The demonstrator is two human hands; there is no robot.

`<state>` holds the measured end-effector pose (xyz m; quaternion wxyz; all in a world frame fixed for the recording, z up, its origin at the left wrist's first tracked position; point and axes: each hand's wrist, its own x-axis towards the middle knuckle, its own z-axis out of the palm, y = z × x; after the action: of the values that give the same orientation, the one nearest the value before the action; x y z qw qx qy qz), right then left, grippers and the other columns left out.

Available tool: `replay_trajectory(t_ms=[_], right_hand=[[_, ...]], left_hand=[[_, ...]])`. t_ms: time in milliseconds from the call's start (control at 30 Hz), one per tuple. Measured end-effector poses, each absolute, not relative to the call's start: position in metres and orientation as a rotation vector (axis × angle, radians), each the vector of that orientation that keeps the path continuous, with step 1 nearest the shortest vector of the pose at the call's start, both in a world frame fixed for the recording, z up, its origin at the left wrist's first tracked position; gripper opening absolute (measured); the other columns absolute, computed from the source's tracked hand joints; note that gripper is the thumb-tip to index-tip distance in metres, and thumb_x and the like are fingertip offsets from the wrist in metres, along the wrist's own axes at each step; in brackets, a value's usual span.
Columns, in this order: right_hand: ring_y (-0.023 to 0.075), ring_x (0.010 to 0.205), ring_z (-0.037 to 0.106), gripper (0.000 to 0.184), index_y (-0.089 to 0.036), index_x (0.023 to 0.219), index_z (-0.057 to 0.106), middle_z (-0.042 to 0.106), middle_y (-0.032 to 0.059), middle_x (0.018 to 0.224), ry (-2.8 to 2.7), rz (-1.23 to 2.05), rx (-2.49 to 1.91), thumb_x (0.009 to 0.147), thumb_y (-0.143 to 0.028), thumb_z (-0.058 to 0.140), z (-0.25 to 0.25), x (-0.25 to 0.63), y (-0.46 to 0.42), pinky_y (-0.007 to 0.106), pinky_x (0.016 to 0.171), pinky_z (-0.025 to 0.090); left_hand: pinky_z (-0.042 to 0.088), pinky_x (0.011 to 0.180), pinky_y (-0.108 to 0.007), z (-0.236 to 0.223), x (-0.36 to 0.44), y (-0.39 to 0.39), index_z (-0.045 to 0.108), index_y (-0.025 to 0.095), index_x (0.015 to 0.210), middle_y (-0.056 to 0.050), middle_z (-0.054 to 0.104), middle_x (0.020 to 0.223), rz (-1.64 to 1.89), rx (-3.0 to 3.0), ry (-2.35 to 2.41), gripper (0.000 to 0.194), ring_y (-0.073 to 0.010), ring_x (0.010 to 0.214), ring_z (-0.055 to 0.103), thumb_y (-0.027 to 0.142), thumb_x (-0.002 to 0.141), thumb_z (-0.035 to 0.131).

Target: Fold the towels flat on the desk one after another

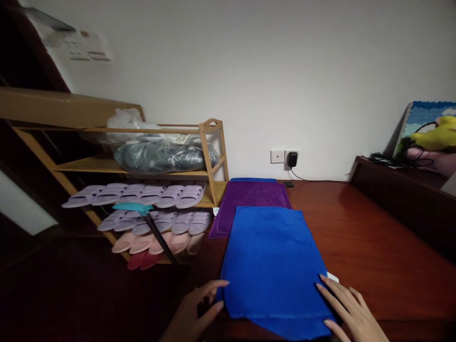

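Note:
A blue cloth (270, 261) lies flat in front of me, on top of at least one more blue cloth whose corner shows at the near edge. My left hand (195, 308) is at its left edge, thumb and index finger apart, the fingertips at the fabric's border. On the other side, my right hand (351, 308) rests with spread fingers, its tips touching the cloth's right edge. A small white tag (332, 277) sticks out beside the right fingers. Behind, a purple cloth (256, 194) lies partly under the blue one, with a strip of blue fabric at its far edge.
The cloths lie on a reddish-brown wooden surface (356, 228). At left stands a wooden shoe rack (212, 161) with several slippers (190, 194) and a plastic-wrapped bundle (160, 154). A teal-topped handle (133, 207) leans before it. A black plug (292, 159) trails a cord along the wall.

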<state>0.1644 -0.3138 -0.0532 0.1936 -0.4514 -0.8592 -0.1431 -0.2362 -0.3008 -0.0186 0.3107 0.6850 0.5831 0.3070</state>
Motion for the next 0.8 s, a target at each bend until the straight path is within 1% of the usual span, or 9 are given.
replay_trajectory(t_ms=[100,200,267,333,400,533,667,733,800], right_hand=[[0.0261,0.112,0.058,0.074,-0.032,0.146,0.019,0.048,0.0042,0.136,-2.420,-0.455,-1.254,0.083,-0.049,0.053,-0.054,0.164,-0.313,0.036,0.083,0.052],[0.0263,0.113,0.057,0.073,-0.033,0.146,0.020,0.048,0.0038,0.136,-2.410,-0.426,-1.265,0.083,-0.049,0.054,-0.055,0.164,-0.312,0.036,0.085,0.051],[0.0268,0.114,0.056,0.073,-0.034,0.146,0.020,0.048,0.0037,0.136,-2.399,-0.404,-1.261,0.083,-0.049,0.055,-0.056,0.165,-0.311,0.037,0.086,0.051],[0.0272,0.114,0.057,0.074,-0.033,0.146,0.020,0.048,0.0039,0.136,-2.391,-0.404,-1.250,0.083,-0.049,0.055,-0.057,0.165,-0.311,0.037,0.085,0.051],[0.0273,0.113,0.057,0.074,-0.034,0.146,0.020,0.048,0.0039,0.136,-2.395,-0.410,-1.247,0.083,-0.049,0.055,-0.057,0.165,-0.312,0.038,0.084,0.051],[0.0271,0.112,0.058,0.073,-0.034,0.146,0.020,0.050,0.0038,0.134,-2.390,-0.431,-1.241,0.083,-0.048,0.054,-0.055,0.164,-0.314,0.038,0.083,0.052],[0.0267,0.108,0.061,0.072,-0.032,0.145,0.025,0.053,0.0048,0.131,-2.339,-0.442,-1.204,0.082,-0.047,0.057,-0.054,0.164,-0.316,0.036,0.080,0.054],[0.0251,0.104,0.063,0.067,-0.034,0.143,0.031,0.057,0.0039,0.128,-2.298,-0.395,-1.164,0.082,-0.044,0.058,-0.056,0.167,-0.317,0.033,0.078,0.055],[0.0233,0.101,0.064,0.059,-0.036,0.138,0.039,0.061,0.0026,0.122,-2.246,-0.353,-1.111,0.082,-0.040,0.057,-0.058,0.171,-0.318,0.031,0.077,0.055]], left_hand=[[0.040,0.056,-0.023,-0.011,-0.237,-0.298,0.066,0.025,0.097,0.005,0.044,0.059,0.863,1.611,1.408,0.029,-0.0128,0.055,0.047,0.045,0.076,0.059],[0.031,0.043,-0.020,-0.008,-0.240,-0.292,0.060,0.023,0.097,0.009,0.034,0.054,0.843,1.371,1.253,0.039,-0.0079,0.041,0.036,0.053,0.072,0.061],[0.031,0.041,-0.019,-0.008,-0.244,-0.288,0.057,0.023,0.094,0.009,0.037,0.054,0.838,1.285,1.216,0.042,-0.0075,0.038,0.037,0.056,0.069,0.063],[0.037,0.045,-0.020,-0.007,-0.246,-0.287,0.056,0.022,0.086,0.008,0.042,0.056,0.872,1.310,1.234,0.039,-0.0094,0.045,0.044,0.055,0.067,0.067],[0.040,0.048,-0.020,-0.006,-0.245,-0.288,0.056,0.021,0.082,0.007,0.045,0.057,0.908,1.340,1.253,0.038,-0.0106,0.049,0.048,0.053,0.066,0.069],[0.038,0.039,-0.021,-0.009,-0.239,-0.297,0.054,0.023,0.091,0.006,0.049,0.065,0.940,1.246,1.282,0.040,-0.0106,0.044,0.047,0.055,0.070,0.065],[0.042,0.049,-0.022,-0.021,-0.247,-0.305,0.057,0.024,0.096,0.005,0.052,0.067,0.860,1.388,1.281,0.049,-0.0134,0.056,0.053,0.052,0.059,0.073],[0.043,0.053,-0.023,-0.023,-0.254,-0.308,0.061,0.025,0.095,0.004,0.055,0.065,0.764,1.555,1.382,0.044,-0.0151,0.059,0.055,0.051,0.062,0.071],[0.044,0.054,-0.024,-0.022,-0.256,-0.311,0.064,0.027,0.094,0.003,0.056,0.064,0.729,1.737,1.572,0.030,-0.0159,0.058,0.057,0.048,0.073,0.064]])
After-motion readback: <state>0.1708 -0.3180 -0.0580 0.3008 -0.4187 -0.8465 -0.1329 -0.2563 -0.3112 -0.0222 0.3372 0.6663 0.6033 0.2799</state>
